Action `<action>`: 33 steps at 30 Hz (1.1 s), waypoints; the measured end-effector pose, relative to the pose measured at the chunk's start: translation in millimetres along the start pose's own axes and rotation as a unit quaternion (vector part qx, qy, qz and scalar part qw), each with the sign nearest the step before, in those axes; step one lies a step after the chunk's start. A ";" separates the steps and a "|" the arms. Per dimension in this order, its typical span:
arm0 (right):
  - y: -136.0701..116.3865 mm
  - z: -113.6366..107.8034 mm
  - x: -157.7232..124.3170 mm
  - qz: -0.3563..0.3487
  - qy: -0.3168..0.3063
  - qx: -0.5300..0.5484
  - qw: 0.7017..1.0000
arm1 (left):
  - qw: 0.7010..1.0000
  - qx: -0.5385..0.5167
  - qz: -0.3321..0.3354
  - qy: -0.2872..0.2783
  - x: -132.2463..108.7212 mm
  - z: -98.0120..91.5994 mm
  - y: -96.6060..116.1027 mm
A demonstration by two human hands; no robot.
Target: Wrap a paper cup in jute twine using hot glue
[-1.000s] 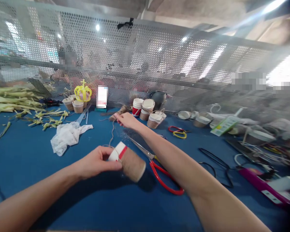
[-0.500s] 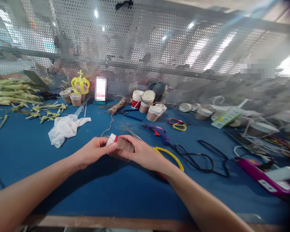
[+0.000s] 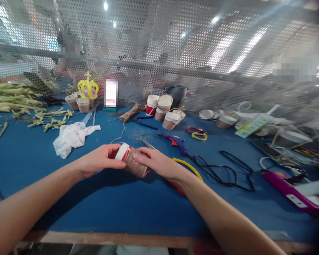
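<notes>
Placement of the twine-wrapped cup (image 3: 131,161): it lies on its side between my hands, just above the counter (image 3: 108,209), long axis left to right. My left hand (image 3: 95,163) pinches the rim end; my right hand (image 3: 159,165) clasps the wrapped body.

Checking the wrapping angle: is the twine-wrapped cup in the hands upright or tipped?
Tipped on its side: the cup lies between the left hand and right hand, white end pointing left.
</notes>
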State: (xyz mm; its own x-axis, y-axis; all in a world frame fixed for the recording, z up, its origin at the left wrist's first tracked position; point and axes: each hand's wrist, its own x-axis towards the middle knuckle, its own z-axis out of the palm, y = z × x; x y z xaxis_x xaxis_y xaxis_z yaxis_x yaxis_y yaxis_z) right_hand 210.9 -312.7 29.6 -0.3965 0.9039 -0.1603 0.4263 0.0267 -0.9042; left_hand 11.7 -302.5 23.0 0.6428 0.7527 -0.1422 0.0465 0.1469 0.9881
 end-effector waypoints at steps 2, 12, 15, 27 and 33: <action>3.2 -1.2 1.4 0.022 -0.004 0.055 0.998 | 1.000 0.017 0.000 0.000 0.3 -1.3 -0.4; 2.0 4.6 1.5 -0.067 0.030 0.045 0.996 | 0.998 0.066 0.017 -0.011 0.8 7.1 -7.0; 2.7 8.1 2.3 -0.051 0.011 0.125 0.991 | 0.998 0.042 -0.003 -0.045 -2.1 10.8 -3.1; 3.6 10.0 6.9 0.007 0.026 0.310 0.950 | 0.996 -0.014 -0.020 -0.081 -3.4 11.8 -3.5; 5.4 8.6 6.6 0.014 -0.054 0.290 0.956 | 0.993 -0.023 -0.011 -0.111 -5.5 10.8 -4.9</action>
State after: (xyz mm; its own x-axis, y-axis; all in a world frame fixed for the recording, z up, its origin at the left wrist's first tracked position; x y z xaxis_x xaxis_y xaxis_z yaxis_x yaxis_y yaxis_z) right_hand 203.6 -310.2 20.3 -0.4857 0.8510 -0.1996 -0.0710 -0.2660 -0.9614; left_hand 16.2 -314.3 19.6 0.7950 0.5897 -0.1421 0.0309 0.1946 0.9804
